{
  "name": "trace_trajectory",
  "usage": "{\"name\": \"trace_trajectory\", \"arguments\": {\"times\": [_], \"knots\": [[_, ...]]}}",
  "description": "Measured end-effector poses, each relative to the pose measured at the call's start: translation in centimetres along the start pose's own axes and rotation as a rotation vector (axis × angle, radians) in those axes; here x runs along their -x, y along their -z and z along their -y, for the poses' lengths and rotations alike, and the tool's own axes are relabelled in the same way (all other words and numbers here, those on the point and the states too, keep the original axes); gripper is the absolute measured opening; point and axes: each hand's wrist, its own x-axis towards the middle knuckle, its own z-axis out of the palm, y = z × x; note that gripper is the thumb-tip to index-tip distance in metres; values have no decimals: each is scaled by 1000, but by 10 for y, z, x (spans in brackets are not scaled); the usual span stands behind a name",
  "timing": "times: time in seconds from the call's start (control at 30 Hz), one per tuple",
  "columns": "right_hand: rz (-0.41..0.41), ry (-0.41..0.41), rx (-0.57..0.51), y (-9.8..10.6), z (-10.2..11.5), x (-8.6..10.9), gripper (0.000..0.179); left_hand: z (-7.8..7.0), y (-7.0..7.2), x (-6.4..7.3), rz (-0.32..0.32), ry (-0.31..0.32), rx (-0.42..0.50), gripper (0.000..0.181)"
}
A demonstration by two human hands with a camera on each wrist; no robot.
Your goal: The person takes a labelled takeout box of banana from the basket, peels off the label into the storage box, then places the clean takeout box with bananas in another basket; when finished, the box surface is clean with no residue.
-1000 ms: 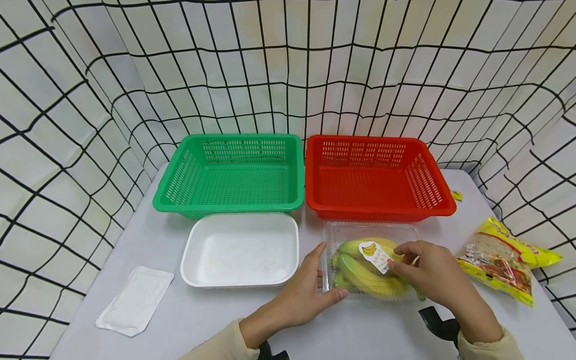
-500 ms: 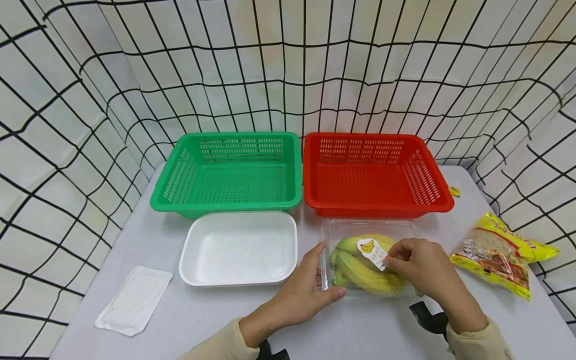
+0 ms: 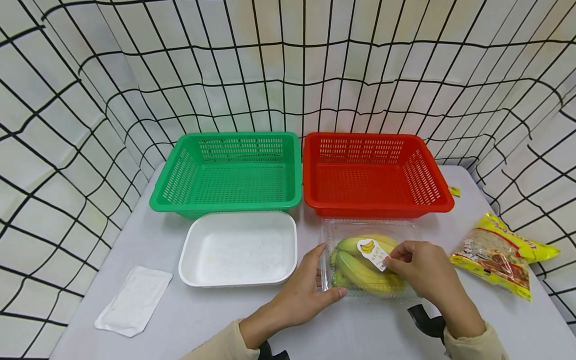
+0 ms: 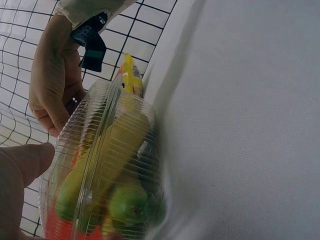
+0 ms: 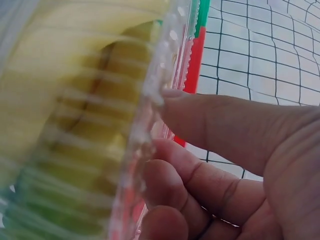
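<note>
A clear plastic clamshell container (image 3: pixel 355 228) with bananas (image 3: pixel 366 274) inside lies on the table in front of the red basket. On its lid is a white label (image 3: pixel 372 253) with a banana picture. At the container's left side my left hand (image 3: pixel 297 295) holds it, thumb at the front corner and fingers along the side. The left wrist view shows that thumb (image 4: pixel 35 160) against the ribbed plastic. My right hand (image 3: pixel 427 262) pinches the label's lower right end between thumb and forefinger. Its thumb (image 5: pixel 210 120) appears by the container's edge in the right wrist view.
A green basket (image 3: pixel 225 206) and a red basket (image 3: pixel 378 210) stand side by side at the back. Left of the container sits a white tray (image 3: pixel 238 250), with a flat white packet (image 3: pixel 133 301) beyond. A yellow snack bag (image 3: pixel 499 260) lies right. Black netting (image 3: pixel 303 85) surrounds the table.
The head view has shifted slightly. My right wrist has come a little to the left, fingers staying at the label's end. The left hand and container look unmoved.
</note>
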Motion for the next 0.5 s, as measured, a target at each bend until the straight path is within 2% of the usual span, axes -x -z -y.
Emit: {"name": "trace_trajectory", "arguments": {"times": [0.17, 0.5], "knots": [[8, -31, 5, 0, 0, 1, 20, 0, -1, 0, 1, 3, 3, 97], [1, -41, -17, -3, 2, 1, 16, 0, 0, 0, 16, 17, 33, 98]]}}
